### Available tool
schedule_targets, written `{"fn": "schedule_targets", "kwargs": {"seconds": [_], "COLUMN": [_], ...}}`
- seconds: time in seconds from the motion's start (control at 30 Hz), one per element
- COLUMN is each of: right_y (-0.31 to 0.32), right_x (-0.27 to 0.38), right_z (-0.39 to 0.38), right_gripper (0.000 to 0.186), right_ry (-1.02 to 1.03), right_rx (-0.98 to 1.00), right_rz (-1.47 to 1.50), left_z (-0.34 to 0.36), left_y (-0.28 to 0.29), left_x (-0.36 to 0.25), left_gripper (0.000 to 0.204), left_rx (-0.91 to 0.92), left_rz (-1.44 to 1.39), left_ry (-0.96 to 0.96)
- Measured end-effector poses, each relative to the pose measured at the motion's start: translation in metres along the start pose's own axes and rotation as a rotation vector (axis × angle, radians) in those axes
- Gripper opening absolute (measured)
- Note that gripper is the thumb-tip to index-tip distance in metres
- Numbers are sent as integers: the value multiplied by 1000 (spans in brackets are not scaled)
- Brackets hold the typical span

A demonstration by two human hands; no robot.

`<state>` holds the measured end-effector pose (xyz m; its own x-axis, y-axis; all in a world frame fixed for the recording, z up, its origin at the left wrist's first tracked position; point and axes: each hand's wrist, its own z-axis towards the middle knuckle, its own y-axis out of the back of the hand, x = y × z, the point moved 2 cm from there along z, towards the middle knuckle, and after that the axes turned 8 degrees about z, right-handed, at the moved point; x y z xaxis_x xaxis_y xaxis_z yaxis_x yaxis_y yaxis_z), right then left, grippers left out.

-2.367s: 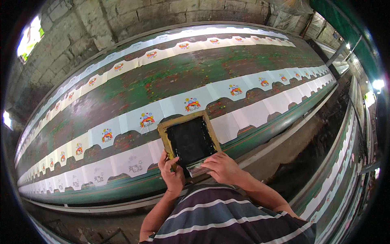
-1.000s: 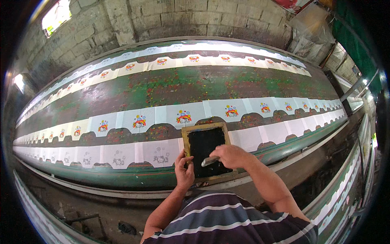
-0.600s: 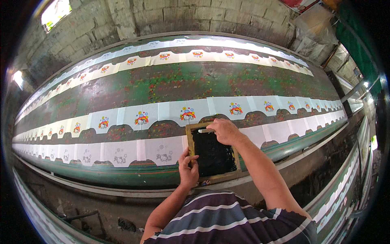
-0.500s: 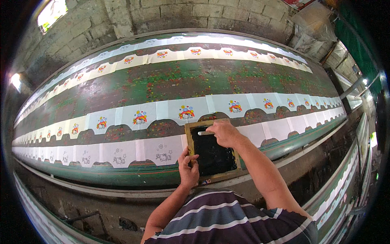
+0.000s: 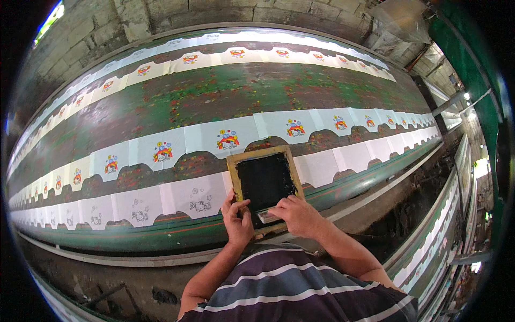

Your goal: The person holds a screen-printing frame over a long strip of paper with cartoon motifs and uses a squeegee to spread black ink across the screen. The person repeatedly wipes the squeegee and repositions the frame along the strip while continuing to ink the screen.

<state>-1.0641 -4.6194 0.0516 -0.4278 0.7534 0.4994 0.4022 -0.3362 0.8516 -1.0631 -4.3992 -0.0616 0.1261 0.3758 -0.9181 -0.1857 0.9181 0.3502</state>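
Observation:
A wooden-framed printing screen (image 5: 234, 174) with black ink over its mesh lies on the row of pale fabric pieces nearest me. My left hand (image 5: 237, 222) grips the left bar of the screen close to its near corner, fingers curled. Inside the frame, at its near end, my right hand (image 5: 301, 216) is closed on a squeegee (image 5: 266, 216), pale and flat, partly hidden by the fingers. Left of the screen lies a fabric piece (image 5: 179, 191) printed with a thin dark outline of a cartoon figure. Whatever is under the screen is hidden.
The long green-and-brown table (image 5: 214, 91) is spotted with paint. Beyond the screen runs a row of fabric pieces with coloured prints (image 5: 228, 138); more rows lie farther back. A block wall (image 5: 177, 19) stands behind. At right is another table with fabric (image 5: 429, 257).
My right hand has drawn the squeegee from the screen's far end to its near end. My left hand stays on the frame. The whole view has shifted slightly.

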Motion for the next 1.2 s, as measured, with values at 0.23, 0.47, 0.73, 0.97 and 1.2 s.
{"fn": "schedule_targets", "kwargs": {"seconds": [0.23,0.47,0.73,0.97,1.2], "right_y": [-7,1,22,45,60], "right_x": [2,-18,-91,-156,-187], "right_z": [-17,-53,-120,-170,-180], "right_gripper": [43,50,52,48,44], "right_ry": [32,73,17,48,129], "right_rx": [-81,-276,-351,-354,-332], "right_rz": [5,162,203,196,213], "left_z": [-1,-4,-18,-27,-26], "left_y": [2,-8,-104,-183,-209], "left_x": [-1,-14,-57,-79,-87], "left_gripper": [46,51,46,43,42], "left_rx": [27,-16,-41,-54,-41], "left_rz": [75,151,106,112,136], "left_ry": [-5,-67,-121,-86,-35]}}
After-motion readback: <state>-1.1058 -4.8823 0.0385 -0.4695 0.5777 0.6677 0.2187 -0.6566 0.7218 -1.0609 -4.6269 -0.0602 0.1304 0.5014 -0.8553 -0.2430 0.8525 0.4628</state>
